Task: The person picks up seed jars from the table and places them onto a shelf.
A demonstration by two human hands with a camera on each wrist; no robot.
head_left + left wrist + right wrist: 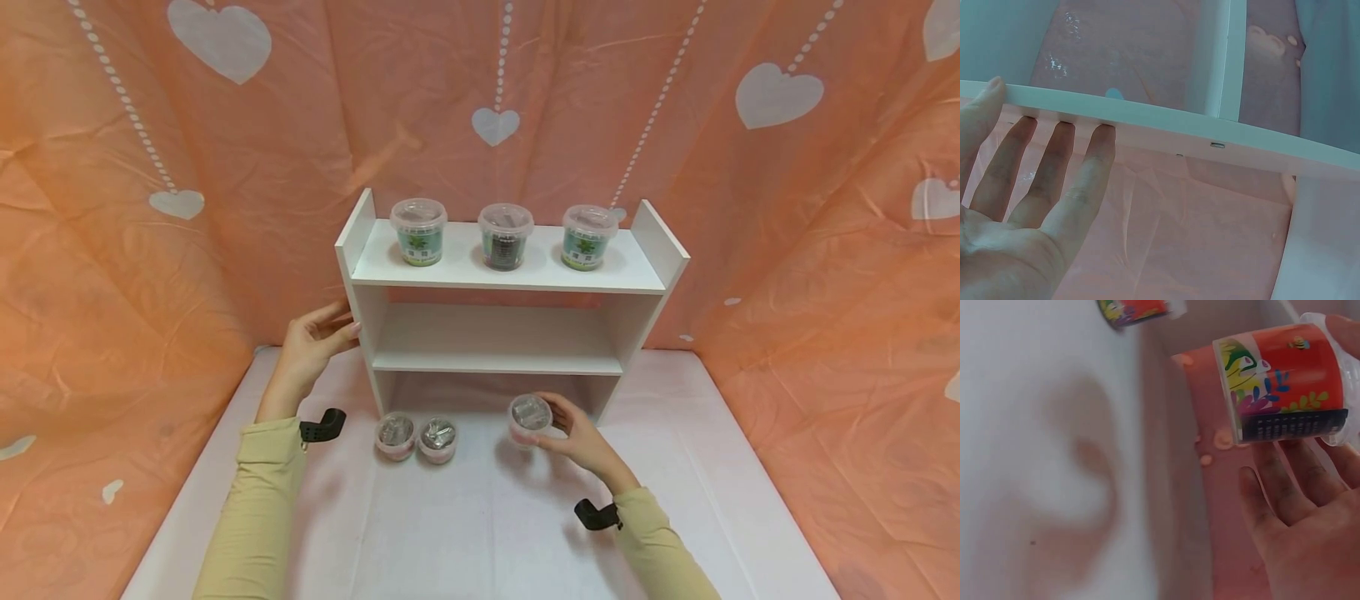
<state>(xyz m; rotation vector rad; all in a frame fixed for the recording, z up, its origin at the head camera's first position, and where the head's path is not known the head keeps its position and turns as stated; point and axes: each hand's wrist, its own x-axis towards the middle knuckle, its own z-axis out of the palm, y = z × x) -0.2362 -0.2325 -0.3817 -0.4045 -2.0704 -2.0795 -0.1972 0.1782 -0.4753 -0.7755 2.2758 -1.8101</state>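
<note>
My right hand [577, 437] grips a small clear plastic tub [530, 417] by its side, slightly above the table, in front of the shelf unit's lower right. In the right wrist view the tub [1285, 378] shows a red label with a bee and coloured leaves. At the left, my left hand [309, 350] holds the side panel of the white shelf unit [498, 371]. Its thumb lies over the panel's front edge, and the fingertips [1104, 134] press the outer face. Two similar lidded tubs, one [395, 433] beside the other [437, 439], stand on the table by the unit's lower left.
On the top shelf stand three lidded tubs: a green-labelled one [420, 237] left, a dark-labelled one [506, 242] in the middle, another green-labelled one [587, 242] right. Below is a middle shelf [498, 337]. Orange cloth [420, 108] with hearts hangs around the white table [420, 533].
</note>
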